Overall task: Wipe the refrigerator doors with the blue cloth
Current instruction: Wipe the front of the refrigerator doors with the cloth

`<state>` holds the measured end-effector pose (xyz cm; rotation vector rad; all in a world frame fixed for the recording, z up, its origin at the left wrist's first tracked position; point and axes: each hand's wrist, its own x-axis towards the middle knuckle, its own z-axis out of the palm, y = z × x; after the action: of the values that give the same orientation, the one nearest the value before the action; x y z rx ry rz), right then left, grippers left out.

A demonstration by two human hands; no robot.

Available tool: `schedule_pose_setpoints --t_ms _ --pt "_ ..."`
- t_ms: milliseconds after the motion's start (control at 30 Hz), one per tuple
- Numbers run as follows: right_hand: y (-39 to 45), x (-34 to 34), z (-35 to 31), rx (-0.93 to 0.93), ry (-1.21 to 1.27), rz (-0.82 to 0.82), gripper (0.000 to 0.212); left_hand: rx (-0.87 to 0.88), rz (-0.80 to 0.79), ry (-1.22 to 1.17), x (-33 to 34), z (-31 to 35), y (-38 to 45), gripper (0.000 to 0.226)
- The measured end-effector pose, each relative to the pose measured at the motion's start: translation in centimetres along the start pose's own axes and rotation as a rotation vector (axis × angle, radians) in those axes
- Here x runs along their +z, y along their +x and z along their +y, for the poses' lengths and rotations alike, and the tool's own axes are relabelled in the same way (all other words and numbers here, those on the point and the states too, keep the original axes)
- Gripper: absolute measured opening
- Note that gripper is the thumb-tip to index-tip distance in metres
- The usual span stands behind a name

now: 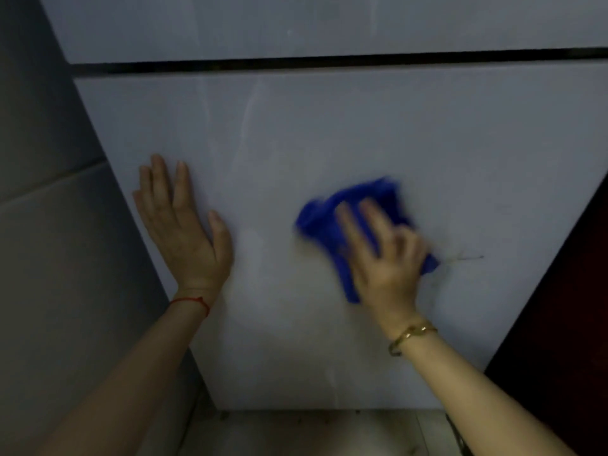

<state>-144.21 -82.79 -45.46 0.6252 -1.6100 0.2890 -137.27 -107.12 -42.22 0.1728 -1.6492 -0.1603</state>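
The pale grey lower refrigerator door (329, 133) fills the middle of the view, with the upper door (296, 24) above a dark horizontal gap. My right hand (381, 255) presses the bunched blue cloth (332, 218) flat against the lower door, right of centre; hand and cloth are blurred by motion. My left hand (179, 222) rests flat on the same door near its left edge, fingers spread and pointing up, holding nothing.
A grey tiled wall (49, 225) runs along the left of the refrigerator. A dark panel (566, 307) stands at the right. Tiled floor (312, 432) shows below the door's bottom edge. A faint scratch-like mark (467, 257) lies right of the cloth.
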Motion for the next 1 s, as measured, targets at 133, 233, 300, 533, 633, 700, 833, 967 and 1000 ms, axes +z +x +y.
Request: schedule_pose_setpoints --t_ms 133,233,300,533,633,700,833,967,1000 --pt "-9.9 0.4 -0.7 -0.594 -0.007 -0.307 0.064 0.004 -0.009 -0.004 -0.1 0.0 -0.1 0.058" --pt "-10.7 -0.3 2.3 -0.672 0.024 -0.338 0.06 0.0 -0.011 -0.005 -0.1 -0.1 0.0 0.058" --pt "-7.7 -0.7 3.8 -0.582 0.02 -0.255 0.056 0.002 -0.012 -0.009 0.0 -0.1 0.0 0.058" --pt "-5.1 1.2 -1.1 -0.295 -0.012 -0.069 0.063 -0.006 -0.016 -0.014 -0.1 -0.1 0.1 0.059" --pt "-11.5 1.3 -1.0 -0.687 0.022 -0.325 0.069 -0.004 -0.017 -0.033 -0.1 -0.2 0.0 0.059" --pt "-11.7 0.7 -0.4 -0.732 0.021 -0.358 0.071 -0.003 -0.018 -0.036 -0.1 -0.2 0.0 0.059" --pt "-3.6 -0.6 0.7 -0.381 0.021 -0.133 0.049 -0.014 -0.025 -0.019 -0.1 -0.2 0.0 0.06" --pt "9.0 0.1 0.0 0.256 0.088 0.175 0.038 -0.009 -0.021 -0.018 -0.1 -0.1 0.0 0.059" --pt "10.2 0.3 -1.0 0.285 0.069 0.202 0.038 -0.01 -0.025 -0.023 -0.1 0.0 0.0 0.059"
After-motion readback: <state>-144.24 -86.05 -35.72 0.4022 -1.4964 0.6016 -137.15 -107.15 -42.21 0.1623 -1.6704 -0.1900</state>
